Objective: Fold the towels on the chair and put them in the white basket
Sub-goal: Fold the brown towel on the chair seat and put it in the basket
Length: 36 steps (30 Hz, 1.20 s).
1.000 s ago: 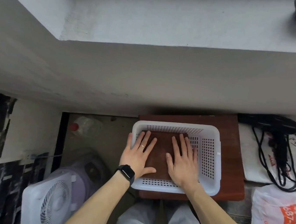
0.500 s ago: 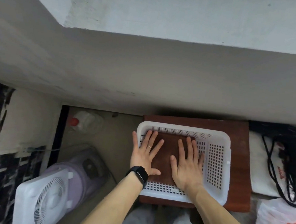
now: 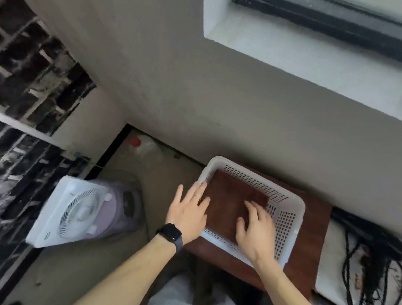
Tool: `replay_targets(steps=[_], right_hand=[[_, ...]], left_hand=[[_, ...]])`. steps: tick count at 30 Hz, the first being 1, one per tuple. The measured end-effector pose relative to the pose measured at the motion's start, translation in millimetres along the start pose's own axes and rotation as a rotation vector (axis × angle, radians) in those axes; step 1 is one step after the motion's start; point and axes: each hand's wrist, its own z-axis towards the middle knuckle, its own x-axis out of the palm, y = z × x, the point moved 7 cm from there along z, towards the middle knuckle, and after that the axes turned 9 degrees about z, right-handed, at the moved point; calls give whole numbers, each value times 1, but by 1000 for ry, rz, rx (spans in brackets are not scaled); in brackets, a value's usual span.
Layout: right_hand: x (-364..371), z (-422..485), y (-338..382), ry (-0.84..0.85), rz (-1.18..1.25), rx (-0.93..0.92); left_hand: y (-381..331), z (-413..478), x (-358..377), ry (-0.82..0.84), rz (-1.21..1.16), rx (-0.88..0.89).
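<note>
A white perforated basket (image 3: 284,225) stands on a reddish-brown wooden chair seat (image 3: 309,240) against the wall. A folded brown towel (image 3: 229,202) lies flat inside the basket, filling its left part. My left hand (image 3: 187,213), with a ring and a black watch on the wrist, is spread over the basket's left rim with its fingertips at the towel's edge. My right hand (image 3: 255,227) rests on the towel's right side, fingers slightly curled and apart. Neither hand grips anything.
A white box fan (image 3: 72,211) leans on a lilac object on the floor to the left. A plastic bottle with a red cap (image 3: 143,146) lies by the wall. Black cables (image 3: 375,277) lie on a white cushion to the right. My legs are below.
The view has swung and tilted, so the window ledge shows at upper right. My left hand has slid leftward off the towel toward the basket's rim. My right hand stays on the towel.
</note>
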Motion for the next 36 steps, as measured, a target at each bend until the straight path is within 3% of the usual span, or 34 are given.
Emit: replay_targets(steps=[6, 13, 16, 21, 26, 36], right_hand=[[-11, -75, 92, 182, 156, -411], [17, -191, 272, 420, 90, -1131], [51, -267, 339, 541, 43, -1339], [115, -417, 411, 761, 34, -1532], [183, -558, 444, 893, 46, -1608], [303, -755, 475, 1087, -29, -1648]], left_hand=[[48, -147, 1, -105, -435, -572], [103, -370, 24, -325, -537, -1204], [107, -480, 45, -387, -581, -1435], [90, -649, 91, -543, -606, -1732], [65, -798, 142, -506, -678, -1970], [58, -985, 229, -516, -686, -2086]])
